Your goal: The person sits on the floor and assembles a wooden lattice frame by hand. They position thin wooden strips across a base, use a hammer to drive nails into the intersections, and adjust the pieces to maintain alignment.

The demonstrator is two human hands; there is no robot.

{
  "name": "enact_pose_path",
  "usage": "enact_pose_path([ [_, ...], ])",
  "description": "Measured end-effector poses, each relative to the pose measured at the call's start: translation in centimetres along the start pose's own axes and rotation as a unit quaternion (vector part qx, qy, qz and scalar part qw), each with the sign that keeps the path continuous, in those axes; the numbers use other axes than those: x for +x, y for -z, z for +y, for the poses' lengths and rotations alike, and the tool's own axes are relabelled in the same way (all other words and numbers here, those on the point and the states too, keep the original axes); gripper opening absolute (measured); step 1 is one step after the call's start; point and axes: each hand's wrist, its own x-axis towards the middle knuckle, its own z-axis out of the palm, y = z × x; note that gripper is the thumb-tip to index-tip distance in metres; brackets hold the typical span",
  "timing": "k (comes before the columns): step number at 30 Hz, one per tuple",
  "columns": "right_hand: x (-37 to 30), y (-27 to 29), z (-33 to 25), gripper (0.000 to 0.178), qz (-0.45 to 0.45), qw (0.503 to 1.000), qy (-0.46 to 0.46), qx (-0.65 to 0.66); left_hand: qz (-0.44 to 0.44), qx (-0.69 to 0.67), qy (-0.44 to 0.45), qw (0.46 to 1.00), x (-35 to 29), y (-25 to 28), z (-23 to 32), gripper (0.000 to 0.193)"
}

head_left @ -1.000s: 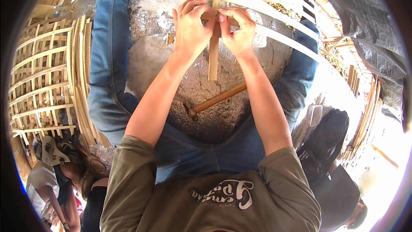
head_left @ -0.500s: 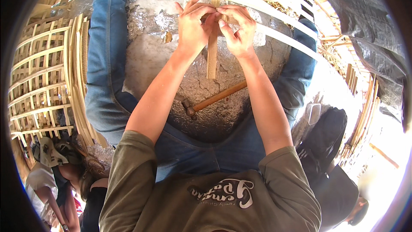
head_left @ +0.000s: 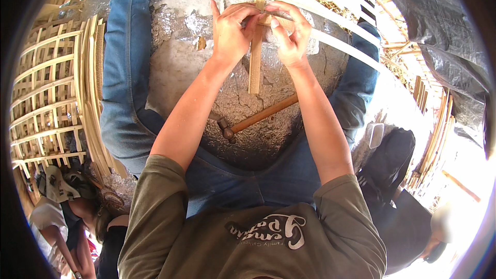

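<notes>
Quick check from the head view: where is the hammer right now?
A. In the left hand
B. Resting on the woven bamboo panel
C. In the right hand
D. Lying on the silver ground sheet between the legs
D: the hammer lies untouched on the silver sheet between the legs, while the left hand and right hand both pinch the upright bamboo strip farther up.

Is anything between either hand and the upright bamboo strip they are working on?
No. The left hand and right hand both close directly on the top of the bamboo strip. The hammer lies below, apart from them.
</notes>
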Motion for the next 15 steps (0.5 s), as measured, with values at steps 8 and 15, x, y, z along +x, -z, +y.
enact_pose_path([
  [8, 0.3, 0.1, -0.8, 0.028, 0.016, 0.996, -0.041, -0.083, -0.007, 0.029, -0.002, 1.000, 0.0, 0.1, 0.1, 0.008],
  [15, -0.4, 1.7, -1.0, 0.021, -0.064, 0.968, -0.006, -0.242, -0.004, 0.005, 0.031, 0.999, -0.4, 0.1, 0.4, 0.006],
])
